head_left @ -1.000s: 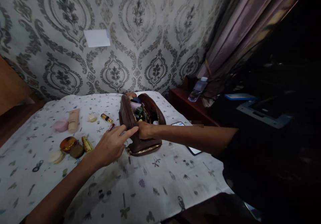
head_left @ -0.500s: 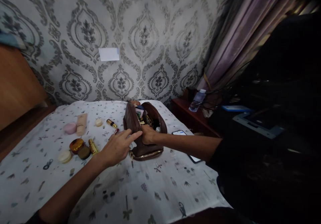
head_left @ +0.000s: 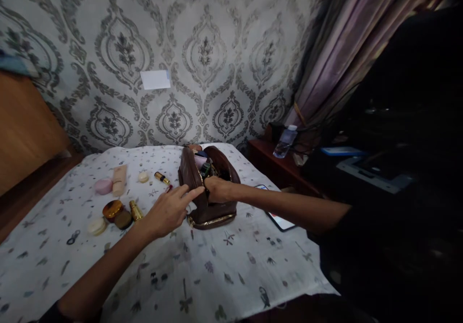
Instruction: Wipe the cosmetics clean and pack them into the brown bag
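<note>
A brown cosmetic bag (head_left: 187,166) with a gold zip stands unzipped on the bed, small items crowded inside its mouth. My left hand (head_left: 170,213) is at the bag's near left side, holding its edge, with one digit stretched over the rim. Inside the opening is my right hand (head_left: 219,190); its fingers are hidden down among the contents, so any grip there cannot be seen. Just behind my left hand lies a gold and black lipstick (head_left: 161,178), its red tip near my knuckles. Left of that hand lies a small gold bottle (head_left: 136,211).
On the patterned sheet (head_left: 206,284) are an amber jar (head_left: 113,210), a dark round lid (head_left: 123,219), cream pots (head_left: 97,226), a beige tube (head_left: 119,180) and a pink round case (head_left: 103,186). A phone (head_left: 284,222) lies under my right forearm. A water bottle (head_left: 285,142) stands on the red-brown side table (head_left: 260,151).
My right hand has shifted slightly up and right within the bag's mouth, its forearm drawn a little to the right. My left hand stays at the bag's edge.
</note>
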`<state>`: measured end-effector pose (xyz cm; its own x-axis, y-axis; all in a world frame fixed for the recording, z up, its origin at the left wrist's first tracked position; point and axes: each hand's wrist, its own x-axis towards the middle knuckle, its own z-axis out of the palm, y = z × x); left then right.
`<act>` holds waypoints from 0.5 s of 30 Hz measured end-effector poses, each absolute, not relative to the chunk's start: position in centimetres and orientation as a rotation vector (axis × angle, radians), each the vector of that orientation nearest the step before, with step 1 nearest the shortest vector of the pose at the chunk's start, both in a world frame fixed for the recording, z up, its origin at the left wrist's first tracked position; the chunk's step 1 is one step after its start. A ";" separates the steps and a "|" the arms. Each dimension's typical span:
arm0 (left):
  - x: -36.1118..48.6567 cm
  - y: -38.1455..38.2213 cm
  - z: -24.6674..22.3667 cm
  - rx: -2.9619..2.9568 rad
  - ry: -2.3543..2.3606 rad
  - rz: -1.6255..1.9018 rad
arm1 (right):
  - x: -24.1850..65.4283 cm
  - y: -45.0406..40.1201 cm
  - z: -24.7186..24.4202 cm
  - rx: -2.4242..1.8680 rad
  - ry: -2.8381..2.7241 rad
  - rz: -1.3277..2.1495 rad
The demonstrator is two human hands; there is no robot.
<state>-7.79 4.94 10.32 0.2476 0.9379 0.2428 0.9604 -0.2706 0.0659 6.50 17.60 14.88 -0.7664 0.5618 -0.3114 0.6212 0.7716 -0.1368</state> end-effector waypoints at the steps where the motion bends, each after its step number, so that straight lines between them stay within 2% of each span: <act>1: -7.9 4.9 10.3 -2.400 -1.826 -0.353 | 7.0 17.7 15.1 0.895 2.722 -0.326; 7: -8.5 5.0 9.5 -2.367 -1.701 -0.367 | 10.7 16.7 16.8 0.485 2.793 -0.221; 15: -8.5 5.3 9.6 -2.352 -1.544 -0.425 | 11.8 17.5 17.3 0.183 2.776 -0.320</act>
<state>-8.48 5.25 9.56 0.3802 0.8340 0.3999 0.9212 -0.3801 -0.0830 11.78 17.49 17.33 -0.9340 0.0879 -0.3464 0.1643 0.9664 -0.1978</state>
